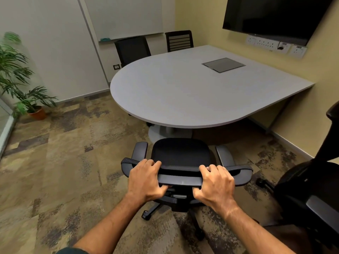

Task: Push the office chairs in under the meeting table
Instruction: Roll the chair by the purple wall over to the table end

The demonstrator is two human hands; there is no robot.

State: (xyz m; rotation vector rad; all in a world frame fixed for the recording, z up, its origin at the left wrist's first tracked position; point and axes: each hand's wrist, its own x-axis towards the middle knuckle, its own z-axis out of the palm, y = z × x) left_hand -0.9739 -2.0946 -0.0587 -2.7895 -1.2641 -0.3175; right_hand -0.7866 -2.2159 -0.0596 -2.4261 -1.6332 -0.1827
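Observation:
A black office chair [180, 153] with grey armrests stands just in front of me, its seat facing the rounded end of the grey meeting table [174, 92]. My left hand [146, 178] grips the top of its backrest on the left. My right hand [214, 182] grips the same top edge on the right. The seat's front is close to the table edge, a little short of it. A second black chair [308, 189] stands at my right, away from the table. Two more chairs [133, 49] [179, 40] sit along the table's far side.
A potted plant [23, 85] stands in the left corner beside a glass panel. A dark screen [273, 17] hangs on the right wall above sockets. The table's pedestal base [161, 133] is under the rounded end. Patterned carpet lies open to the left.

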